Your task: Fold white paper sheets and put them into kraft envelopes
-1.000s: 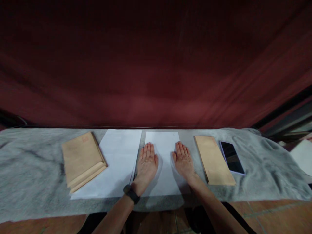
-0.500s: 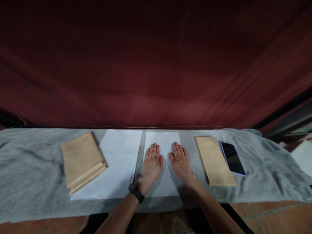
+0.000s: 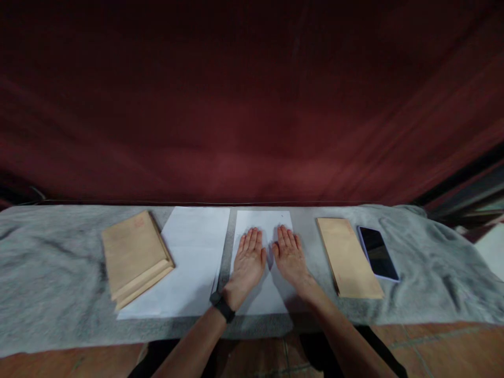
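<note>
A white sheet of paper [image 3: 260, 302] lies lengthwise in front of me on a grey cloth. My left hand [image 3: 249, 258] rests palm down on its left half, fingers stretched out, a dark watch [image 3: 222, 306] on the wrist. Flat on the right half lies my right hand [image 3: 290, 257], its fingers extended too. The hands are a small gap apart, and neither holds anything. Left of the sheet are more white papers [image 3: 192, 252], partly covered by a stack of brown envelopes [image 3: 136, 252]. To the right lies another stack of brown envelopes [image 3: 348, 257].
A phone [image 3: 378, 252] with a purple edge lies beside the right envelopes. The grey cloth [image 3: 51, 283] covers the long surface. Behind it rises a dark red fabric wall [image 3: 252, 131]. Tiled floor [image 3: 444, 344] shows at the near edge.
Both hands have slid very slightly away from me on the sheet, staying flat. The whole view has shifted a little; the papers, envelopes and phone keep their places.
</note>
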### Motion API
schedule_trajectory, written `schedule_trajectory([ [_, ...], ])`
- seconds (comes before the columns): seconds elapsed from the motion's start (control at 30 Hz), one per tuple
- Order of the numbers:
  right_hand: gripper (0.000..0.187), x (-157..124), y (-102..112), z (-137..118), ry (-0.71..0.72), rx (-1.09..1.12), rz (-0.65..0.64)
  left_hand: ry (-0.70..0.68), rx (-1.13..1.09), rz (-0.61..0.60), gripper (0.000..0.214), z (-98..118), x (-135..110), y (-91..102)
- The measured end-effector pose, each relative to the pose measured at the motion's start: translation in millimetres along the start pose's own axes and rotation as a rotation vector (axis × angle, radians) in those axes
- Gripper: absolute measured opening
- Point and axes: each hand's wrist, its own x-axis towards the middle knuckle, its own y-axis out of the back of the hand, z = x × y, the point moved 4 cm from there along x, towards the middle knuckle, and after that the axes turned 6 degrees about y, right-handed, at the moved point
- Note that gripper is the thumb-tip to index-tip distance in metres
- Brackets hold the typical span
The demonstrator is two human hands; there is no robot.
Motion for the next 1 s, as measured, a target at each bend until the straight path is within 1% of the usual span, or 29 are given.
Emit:
schedule_trajectory([
  [0.1,0.055,1,-1,-3,-0.011,0.018,-0.029,0.018,-0.001,-0.018,0.055,3,2,-4.4],
  [0.27,0.054,6,-2,-2,-0.031,0.039,-0.048,0.068,-0.012,-0.031,0.055,1,13,-5.8],
  [0.43,0.052,20,-6,-7,0.012,0.07,-0.066,0.018,-0.047,-0.046,0.053,2,28,-6.5],
  [0.53,0.051,30,-6,-10,0.002,0.073,-0.056,0.015,-0.053,-0.036,0.053,-1,37,-9.8],
  [0.63,0.051,36,-8,-13,-0.023,0.071,-0.041,0.046,-0.044,-0.004,0.054,-6,45,-12.8],
  [0.77,0.051,38,-10,-14,-0.046,0.069,-0.012,0.13,-0.014,0.028,0.055,-15,50,-13.5],
  [0.87,0.051,36,-11,-13,-0.043,0.071,0.001,0.175,0.001,0.03,0.056,-19,50,-12.1],
  [1.0,0.051,36,-10,-13,-0.029,0.09,0.005,0.185,0.016,0.013,0.056,-19,50,-10.6],
])
